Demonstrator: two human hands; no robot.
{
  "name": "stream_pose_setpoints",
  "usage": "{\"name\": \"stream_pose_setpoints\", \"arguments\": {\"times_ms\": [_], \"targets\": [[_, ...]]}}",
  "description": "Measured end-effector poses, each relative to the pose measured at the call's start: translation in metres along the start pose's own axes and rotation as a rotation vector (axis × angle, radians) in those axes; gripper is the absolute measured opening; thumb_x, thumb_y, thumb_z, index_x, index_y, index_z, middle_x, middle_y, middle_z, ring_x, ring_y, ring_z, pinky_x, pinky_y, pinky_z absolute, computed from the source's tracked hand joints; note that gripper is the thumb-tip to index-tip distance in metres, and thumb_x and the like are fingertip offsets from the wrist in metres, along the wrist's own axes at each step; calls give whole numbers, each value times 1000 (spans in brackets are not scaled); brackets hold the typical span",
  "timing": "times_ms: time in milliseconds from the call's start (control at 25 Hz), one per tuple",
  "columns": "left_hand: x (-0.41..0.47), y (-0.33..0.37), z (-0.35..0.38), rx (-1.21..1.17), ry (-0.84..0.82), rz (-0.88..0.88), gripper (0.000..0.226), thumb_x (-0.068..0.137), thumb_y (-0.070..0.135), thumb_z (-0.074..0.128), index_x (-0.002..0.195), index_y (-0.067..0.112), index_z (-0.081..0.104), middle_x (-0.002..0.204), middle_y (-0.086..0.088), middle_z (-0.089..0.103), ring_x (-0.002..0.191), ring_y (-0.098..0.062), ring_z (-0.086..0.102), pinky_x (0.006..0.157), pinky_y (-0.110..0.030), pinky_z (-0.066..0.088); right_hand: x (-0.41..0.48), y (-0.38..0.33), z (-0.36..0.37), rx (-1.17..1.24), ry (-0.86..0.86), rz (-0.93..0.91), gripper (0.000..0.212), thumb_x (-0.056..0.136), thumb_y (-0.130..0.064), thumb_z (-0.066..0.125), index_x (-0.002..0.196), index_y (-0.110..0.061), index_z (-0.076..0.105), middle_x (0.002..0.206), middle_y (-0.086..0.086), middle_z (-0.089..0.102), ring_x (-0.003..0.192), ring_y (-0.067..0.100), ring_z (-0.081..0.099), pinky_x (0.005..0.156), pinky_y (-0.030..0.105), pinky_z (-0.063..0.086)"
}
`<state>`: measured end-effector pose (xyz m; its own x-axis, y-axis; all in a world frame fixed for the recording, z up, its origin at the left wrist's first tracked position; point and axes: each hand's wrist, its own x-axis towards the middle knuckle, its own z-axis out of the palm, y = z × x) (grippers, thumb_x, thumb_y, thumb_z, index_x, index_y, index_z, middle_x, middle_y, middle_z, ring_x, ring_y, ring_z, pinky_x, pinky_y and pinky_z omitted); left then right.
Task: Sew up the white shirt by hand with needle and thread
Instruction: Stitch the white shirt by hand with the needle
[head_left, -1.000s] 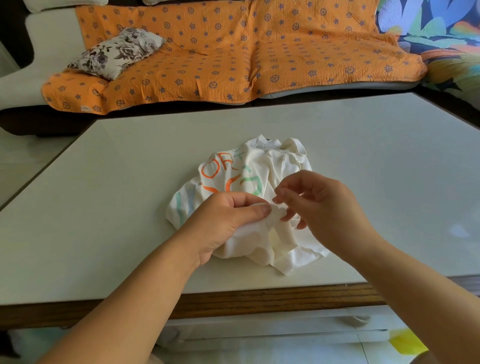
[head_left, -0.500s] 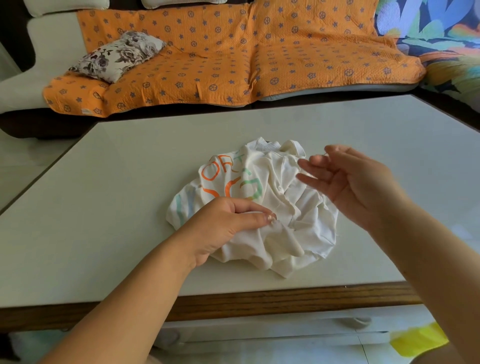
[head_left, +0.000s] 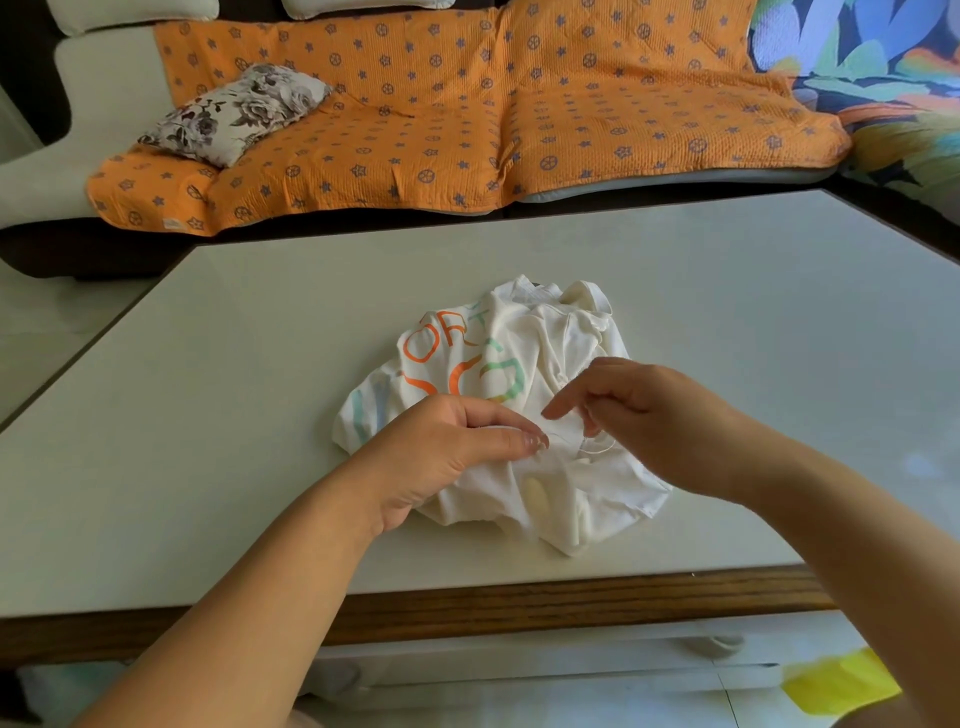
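We're mid-stitch, center frame — left hand pinches a white shirt fold, right hand pinches the thread; needle not visible, most sewing prob. remains.

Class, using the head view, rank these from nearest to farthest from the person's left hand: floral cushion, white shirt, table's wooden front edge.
1. white shirt: pinched by the left hand, mid-table.
2. table's wooden front edge: near side, toward the person.
3. floral cushion: far back left, on the orange sofa cover.
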<state>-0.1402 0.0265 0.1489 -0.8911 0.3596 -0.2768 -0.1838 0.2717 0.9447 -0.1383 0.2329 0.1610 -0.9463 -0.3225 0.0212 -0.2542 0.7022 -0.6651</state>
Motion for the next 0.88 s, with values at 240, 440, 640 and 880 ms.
{"name": "stream_pose_setpoints", "arguments": {"times_ms": [240, 440, 640, 880], "targets": [[-1, 1, -1, 8, -1, -4, 12, 86, 15, 69, 87, 22, 78, 91, 9, 76, 91, 4, 66, 90, -15, 42, -3, -1, 8, 36, 37, -50, 8, 86, -31, 68, 84, -26, 73, 84, -12, 64, 81, 2, 60, 76, 17, 49], [-2, 0, -1, 40, -1, -6, 12, 85, 18, 70, 83, 25, 79, 93, 11, 76, 96, 6, 64, 96, -17, 38, 4, 3, -7, 66, 452, 91, 11, 88, -16, 66, 78, -14, 69, 81, -1, 65, 71, 11, 59, 59, 15, 42], [-1, 0, -1, 56, 2, -11, 13, 86, 18, 69, 82, 25, 79, 94, 9, 76, 96, 6, 63, 94, -18, 38, 17, 26, -13, -103, 489, 351, 24, 90, -14, 55, 80, 6, 64, 86, 18, 65, 78, 36, 58, 60, 31, 41], [-1, 1, -2, 42, -8, -7, 11, 84, 16, 71, 84, 24, 79, 93, 9, 76, 95, 5, 65, 93, -17, 40, 1, -2, -2, -50, 130, 130, 25, 95, -19, 50, 89, -29, 72, 84, -18, 60, 71, 0, 57, 62, 12, 42]]}}
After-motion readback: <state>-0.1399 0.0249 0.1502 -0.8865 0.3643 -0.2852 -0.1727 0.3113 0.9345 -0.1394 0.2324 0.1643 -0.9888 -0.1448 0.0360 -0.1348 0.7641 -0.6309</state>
